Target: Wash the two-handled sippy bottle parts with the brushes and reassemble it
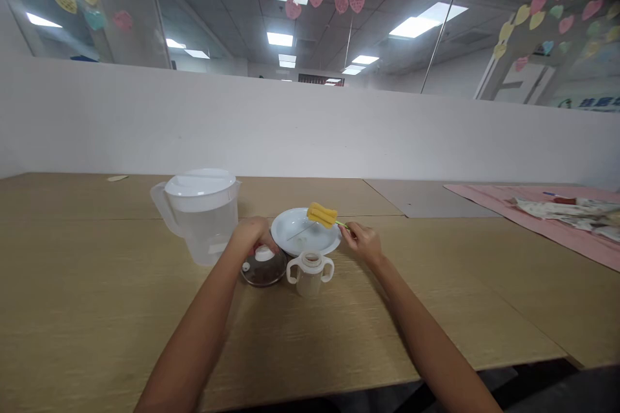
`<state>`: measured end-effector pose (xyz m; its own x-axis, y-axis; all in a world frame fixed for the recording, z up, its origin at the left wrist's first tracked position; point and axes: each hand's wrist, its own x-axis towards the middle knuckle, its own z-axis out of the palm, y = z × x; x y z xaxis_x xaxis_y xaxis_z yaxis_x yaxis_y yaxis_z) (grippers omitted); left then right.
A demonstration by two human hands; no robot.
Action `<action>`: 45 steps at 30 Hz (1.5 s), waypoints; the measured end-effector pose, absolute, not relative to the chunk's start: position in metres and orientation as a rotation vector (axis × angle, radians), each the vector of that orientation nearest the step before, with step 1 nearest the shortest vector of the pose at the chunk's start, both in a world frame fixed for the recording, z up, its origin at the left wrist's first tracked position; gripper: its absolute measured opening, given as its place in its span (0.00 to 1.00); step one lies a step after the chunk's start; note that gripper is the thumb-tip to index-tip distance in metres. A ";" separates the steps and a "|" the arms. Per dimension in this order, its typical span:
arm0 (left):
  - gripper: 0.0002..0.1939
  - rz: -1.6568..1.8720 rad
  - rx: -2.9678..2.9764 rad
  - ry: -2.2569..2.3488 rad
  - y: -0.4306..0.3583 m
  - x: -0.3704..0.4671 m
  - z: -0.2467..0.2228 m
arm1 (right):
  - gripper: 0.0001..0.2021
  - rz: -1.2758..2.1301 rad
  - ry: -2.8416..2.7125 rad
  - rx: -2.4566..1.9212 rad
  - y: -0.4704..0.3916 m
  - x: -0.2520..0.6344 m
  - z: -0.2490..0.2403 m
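Observation:
My right hand (362, 242) is closed on the thin green handle of a bottle brush, and its yellow sponge head (321, 215) hangs over the white bowl (281, 240). A glass pot lid (262, 274) with a white knob lies at the bowl's near left. My left hand (255, 233) reaches down on this lid, its bent fingers at the knob; the fingertips are partly hidden. In front of the bowl a clear bottle (309, 285) with two white side handles stands upright, its mouth uncovered.
A translucent pitcher (210, 235) with a white lid stands left of my left hand. At the right a pink cloth (477, 197) lies on the wooden table (426, 297), with printed fabric (564, 211) on it. A white wall (310, 126) rises behind the table.

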<state>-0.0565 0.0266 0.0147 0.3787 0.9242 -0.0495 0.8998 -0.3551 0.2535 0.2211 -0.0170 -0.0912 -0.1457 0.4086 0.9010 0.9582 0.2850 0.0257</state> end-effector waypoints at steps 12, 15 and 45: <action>0.19 0.311 2.717 1.168 0.015 -0.017 0.015 | 0.17 -0.795 -1.727 -1.283 -0.016 0.219 -0.093; 0.19 0.348 2.714 1.087 0.021 0.002 -0.012 | 0.17 -0.803 -1.730 -1.285 -0.016 0.220 -0.092; 0.33 1.196 1.792 0.707 0.036 -0.006 0.000 | 0.19 -0.761 -1.671 -1.309 -0.013 0.218 -0.092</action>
<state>-0.0057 0.0360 -0.0003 0.3836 0.8089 0.4455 -0.0003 -0.4823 0.8760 0.2180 -0.0133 -0.0919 -0.0819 0.4406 0.8939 0.9637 0.2637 -0.0417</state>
